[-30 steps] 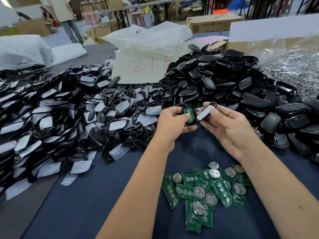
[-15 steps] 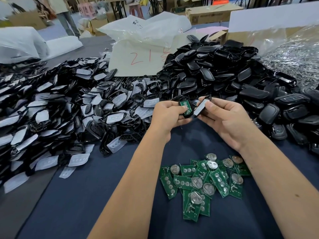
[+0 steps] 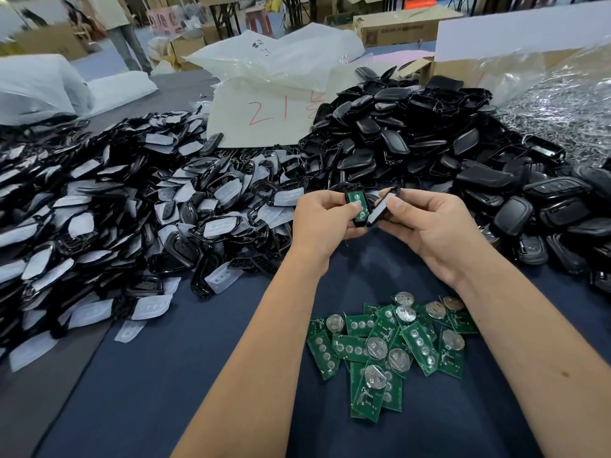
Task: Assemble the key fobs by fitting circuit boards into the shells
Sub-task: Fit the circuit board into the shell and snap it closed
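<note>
While both hands work above the dark blue worktop (image 3: 198, 391), the scene reads like this:

Left hand: the left hand (image 3: 322, 223) holds a black shell half with a green circuit board (image 3: 357, 206) lying inside it; the fingers are curled round the shell and the thumb presses on the board face.

Right hand: the right hand (image 3: 433, 229) pinches a second shell half with a whitish button pad (image 3: 380, 211) between thumb and curled fingers; this piece is tilted, with its lower edge just beside the left hand's shell. I cannot tell if the two pieces touch.

Place of the held parts: both are above the far part of the blue cloth, in front of the heaps.

Loose circuit boards: a small pile of green boards with round coin cells (image 3: 390, 348) lies on the worktop between the forearms, nearer to the right arm.

Left heap: many black frames with whitish button pads (image 3: 115, 209) cover the left side.

Right heap: a mound of black shell backs (image 3: 413, 140) rises behind the hands and spreads to the right.

Behind: a white plastic bag with red handwriting (image 3: 264, 117) stands between the heaps; cardboard boxes (image 3: 400, 28) are further back.
</note>
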The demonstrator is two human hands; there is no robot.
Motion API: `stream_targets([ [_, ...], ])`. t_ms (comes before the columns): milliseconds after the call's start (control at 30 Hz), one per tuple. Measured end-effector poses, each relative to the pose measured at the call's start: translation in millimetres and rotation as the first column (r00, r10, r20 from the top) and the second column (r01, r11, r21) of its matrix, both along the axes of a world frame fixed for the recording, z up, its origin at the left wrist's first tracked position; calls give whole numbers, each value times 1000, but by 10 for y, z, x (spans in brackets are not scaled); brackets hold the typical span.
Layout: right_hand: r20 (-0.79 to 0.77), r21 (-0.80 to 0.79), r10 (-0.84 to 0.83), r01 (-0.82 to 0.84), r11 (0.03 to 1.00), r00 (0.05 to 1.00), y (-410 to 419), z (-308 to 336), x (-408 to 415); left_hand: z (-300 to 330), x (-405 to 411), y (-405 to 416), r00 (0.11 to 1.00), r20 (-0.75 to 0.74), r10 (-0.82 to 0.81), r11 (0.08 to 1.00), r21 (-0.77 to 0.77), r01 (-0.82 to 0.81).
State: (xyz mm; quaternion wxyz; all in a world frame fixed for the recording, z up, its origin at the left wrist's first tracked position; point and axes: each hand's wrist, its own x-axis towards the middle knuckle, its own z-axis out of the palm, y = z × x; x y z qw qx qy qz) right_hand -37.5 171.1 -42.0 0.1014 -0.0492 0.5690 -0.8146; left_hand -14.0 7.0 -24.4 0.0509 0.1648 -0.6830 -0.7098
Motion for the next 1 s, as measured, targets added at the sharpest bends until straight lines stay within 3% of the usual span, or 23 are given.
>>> stream_targets([
  [1000,-15,-14,-19,18,1000,1000,12,-29,10,-69,-38,-31,997,-73,-12,999,-35,9],
])
